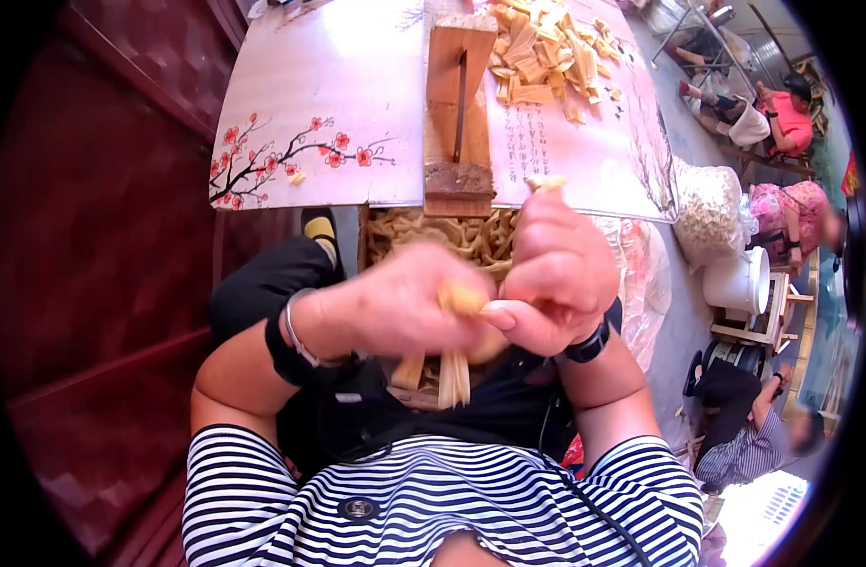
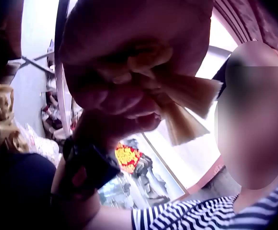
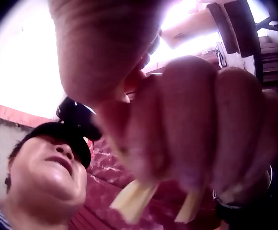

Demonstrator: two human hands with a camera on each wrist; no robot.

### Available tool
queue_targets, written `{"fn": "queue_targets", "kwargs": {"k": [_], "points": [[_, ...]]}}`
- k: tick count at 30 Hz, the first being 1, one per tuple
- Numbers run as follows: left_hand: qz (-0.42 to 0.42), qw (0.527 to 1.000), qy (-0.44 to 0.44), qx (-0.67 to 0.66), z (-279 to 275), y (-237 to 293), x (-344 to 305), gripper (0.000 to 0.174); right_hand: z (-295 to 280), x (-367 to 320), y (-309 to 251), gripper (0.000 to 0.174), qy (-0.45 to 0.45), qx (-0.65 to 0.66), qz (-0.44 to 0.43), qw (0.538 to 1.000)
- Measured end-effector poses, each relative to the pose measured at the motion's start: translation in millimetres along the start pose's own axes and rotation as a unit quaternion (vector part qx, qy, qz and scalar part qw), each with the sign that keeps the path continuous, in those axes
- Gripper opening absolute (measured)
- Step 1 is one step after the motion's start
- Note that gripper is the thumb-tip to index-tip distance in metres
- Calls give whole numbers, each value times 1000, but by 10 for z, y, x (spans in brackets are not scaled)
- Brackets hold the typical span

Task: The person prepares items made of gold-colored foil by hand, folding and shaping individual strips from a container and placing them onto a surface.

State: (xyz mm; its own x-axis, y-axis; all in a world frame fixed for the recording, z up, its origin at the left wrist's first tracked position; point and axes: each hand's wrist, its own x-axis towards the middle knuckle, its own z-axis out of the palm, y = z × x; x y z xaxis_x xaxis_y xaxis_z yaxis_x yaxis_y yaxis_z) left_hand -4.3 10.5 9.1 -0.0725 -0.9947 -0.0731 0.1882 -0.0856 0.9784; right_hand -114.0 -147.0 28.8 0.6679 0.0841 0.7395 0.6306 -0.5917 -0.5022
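Note:
In front of the chest, both hands meet over the lap and work on a pale yellow flat strip (image 1: 460, 299). The left hand (image 1: 390, 295), blurred by motion, is curled round it. Thumb and bent fingers of the right hand (image 1: 558, 274) grip it from the other side. A short yellow end (image 1: 548, 183) sticks out above the right fist. In the left wrist view, two frayed tails (image 2: 194, 96) fan out from a folded part between the fingers. Pale ends (image 3: 133, 200) hang below the left fist (image 3: 191, 122) in the right wrist view. Fingers hide the middle.
A wooden stand (image 1: 459, 123) with a slot rests on the flower-printed table (image 1: 348, 85). Beside it lies a pile of yellow strips (image 1: 546, 52). Below the table edge, a box holds many twisted yellow pieces (image 1: 452, 231). Seated people and a white bucket (image 1: 738, 280) are at right.

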Motion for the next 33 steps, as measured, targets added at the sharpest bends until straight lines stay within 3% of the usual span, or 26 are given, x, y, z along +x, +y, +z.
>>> {"fn": "queue_targets", "kwargs": {"k": [1,3,5,6,7,8,9,11,12,13,15,16,18,21,22,23,24,26,28,29,31,32,33], "points": [[-30,997,-75,-3,96,39,-16,13,30,-1,-17,25,10,18,-4,1000],[-48,992,-101,-65,250,32,6,17,36,-39,-47,23,-19,43,-11,999],[113,983,-142,29,174,124,5,28,13,-23,-26,24,1,3,21,1000],[177,972,-93,125,104,211,-32,35,-4,-47,20,26,10,-20,55,998],[217,958,18,187,127,274,-78,38,-5,-65,46,27,20,-41,90,995],[256,920,95,281,110,306,-77,38,9,-53,60,21,12,-20,160,987],[290,865,173,372,58,329,-61,39,69,-126,83,21,24,58,266,962],[320,680,248,612,-174,191,-35,41,153,-148,90,23,39,171,365,914],[344,665,247,615,-246,143,-2,43,98,-141,92,25,-16,309,506,805],[358,668,236,608,-280,118,-1,38,61,-14,27,25,-27,371,552,746],[388,674,209,593,-310,88,-7,29,48,-55,108,25,-107,431,568,693],[402,691,202,566,-319,85,-1,23,93,-86,117,24,-81,457,565,683],[425,679,226,554,-323,78,42,26,202,-139,133,20,-31,505,553,662],[405,673,286,549,-261,66,-11,26,349,-167,54,13,150,489,539,670],[402,683,314,523,-239,25,18,26,312,-157,27,12,162,520,497,675],[399,691,341,497,-216,3,34,25,298,-167,8,12,173,456,479,730],[339,739,349,467,-175,39,13,24,292,-178,-14,12,183,390,457,778],[286,790,317,440,-178,79,21,24,335,-172,-38,13,205,260,381,863],[242,840,268,405,-181,108,-15,24,279,-172,-48,14,143,203,385,889],[227,837,276,415,-178,94,-19,23,257,-162,-46,14,113,175,385,899],[194,831,288,435,-146,50,-37,19,251,-105,23,15,24,26,284,958],[195,814,300,457,-131,39,-30,18,242,-81,57,15,-21,-50,227,972],[196,796,312,480,-122,25,-20,16,256,-88,80,14,-20,-68,224,972]]}}
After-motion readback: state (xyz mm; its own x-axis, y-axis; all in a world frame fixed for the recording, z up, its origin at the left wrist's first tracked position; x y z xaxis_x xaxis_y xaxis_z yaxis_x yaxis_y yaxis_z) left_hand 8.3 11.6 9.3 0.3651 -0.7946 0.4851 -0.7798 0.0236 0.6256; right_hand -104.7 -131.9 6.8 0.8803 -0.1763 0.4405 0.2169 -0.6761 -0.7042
